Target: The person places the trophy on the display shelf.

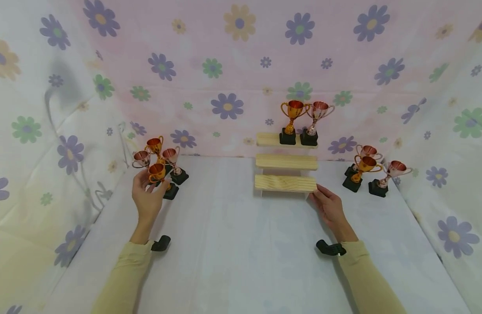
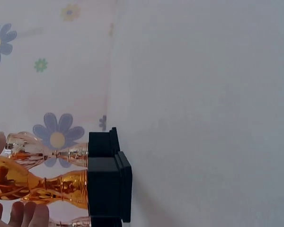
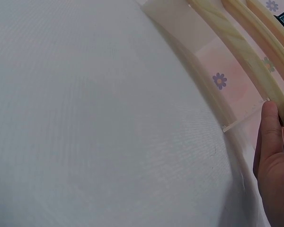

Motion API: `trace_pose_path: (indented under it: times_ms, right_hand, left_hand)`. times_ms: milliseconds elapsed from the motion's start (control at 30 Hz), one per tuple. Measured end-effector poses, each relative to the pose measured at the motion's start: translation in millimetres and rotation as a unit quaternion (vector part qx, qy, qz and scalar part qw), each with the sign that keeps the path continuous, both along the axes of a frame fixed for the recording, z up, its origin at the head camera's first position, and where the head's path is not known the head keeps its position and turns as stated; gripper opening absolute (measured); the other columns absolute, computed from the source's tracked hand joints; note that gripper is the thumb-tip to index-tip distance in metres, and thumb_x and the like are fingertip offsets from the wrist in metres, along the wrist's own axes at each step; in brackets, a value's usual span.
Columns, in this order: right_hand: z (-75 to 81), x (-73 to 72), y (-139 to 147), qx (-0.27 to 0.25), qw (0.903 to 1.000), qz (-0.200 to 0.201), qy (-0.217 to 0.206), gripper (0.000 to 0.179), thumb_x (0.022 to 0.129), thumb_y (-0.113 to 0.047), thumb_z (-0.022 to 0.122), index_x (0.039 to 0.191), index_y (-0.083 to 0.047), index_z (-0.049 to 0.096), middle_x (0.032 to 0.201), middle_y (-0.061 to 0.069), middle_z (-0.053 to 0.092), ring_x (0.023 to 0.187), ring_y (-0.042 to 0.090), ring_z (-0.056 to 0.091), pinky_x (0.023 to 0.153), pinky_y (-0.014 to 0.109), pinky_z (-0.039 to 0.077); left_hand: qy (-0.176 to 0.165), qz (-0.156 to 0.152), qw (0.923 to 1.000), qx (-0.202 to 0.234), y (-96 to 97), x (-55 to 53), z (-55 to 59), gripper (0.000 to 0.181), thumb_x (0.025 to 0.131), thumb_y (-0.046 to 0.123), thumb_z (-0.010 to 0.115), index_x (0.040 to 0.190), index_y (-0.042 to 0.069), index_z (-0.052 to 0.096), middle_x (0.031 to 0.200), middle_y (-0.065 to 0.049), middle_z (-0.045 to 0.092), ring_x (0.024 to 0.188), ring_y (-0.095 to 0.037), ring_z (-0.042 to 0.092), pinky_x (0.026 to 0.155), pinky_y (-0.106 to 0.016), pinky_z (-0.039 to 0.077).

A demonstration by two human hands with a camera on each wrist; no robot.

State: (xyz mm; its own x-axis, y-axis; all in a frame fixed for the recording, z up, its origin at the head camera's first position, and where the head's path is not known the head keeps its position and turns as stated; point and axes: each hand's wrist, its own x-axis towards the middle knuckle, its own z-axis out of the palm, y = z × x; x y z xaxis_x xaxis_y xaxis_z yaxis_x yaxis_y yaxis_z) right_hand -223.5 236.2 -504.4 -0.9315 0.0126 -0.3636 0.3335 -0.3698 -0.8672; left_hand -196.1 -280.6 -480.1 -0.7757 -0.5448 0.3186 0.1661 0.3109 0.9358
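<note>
On the left, my left hand (image 1: 150, 196) holds a small gold trophy cup (image 1: 157, 172) by its bowl, thumb on one side and fingers on the other. Its black base (image 2: 104, 184) stands in line with the bases of its neighbours in the left wrist view. Close around it are another gold trophy (image 1: 154, 145) and two rose-pink ones, one of them a pink trophy (image 1: 171, 156) to the right. My right hand (image 1: 330, 207) pinches the right end of the lowest plank on a three-step wooden display stand (image 1: 285, 183), its fingertips (image 3: 270, 113) at the plank's edge.
A gold trophy (image 1: 293, 111) and a pink trophy (image 1: 318, 112) stand side by side on the top step. Right of the stand is a group with a gold trophy (image 1: 366, 165) and two pink ones. A flowered cloth backdrop (image 1: 225, 65) encloses the white table (image 1: 225, 253).
</note>
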Motion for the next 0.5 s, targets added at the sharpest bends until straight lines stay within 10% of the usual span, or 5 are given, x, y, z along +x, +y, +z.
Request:
trace_pose_path:
  times_ms: [500]
  right_hand:
    - [-1.1,0.1,1,0.004,1.0000,-0.001,0.001,0.059,0.105,-0.013,0.056,0.159,-0.005,0.032,0.131,-0.003,0.056,0.108,0.002,0.065,0.102,0.020,0.049]
  left_hand:
    - [0.071,0.019,0.9962,0.047,6.3,-15.8,-8.6,0.057,0.083,0.004,0.083,0.133,-0.002,0.055,0.124,-0.002,0.059,0.112,-0.009,0.059,0.098,-0.020,0.053]
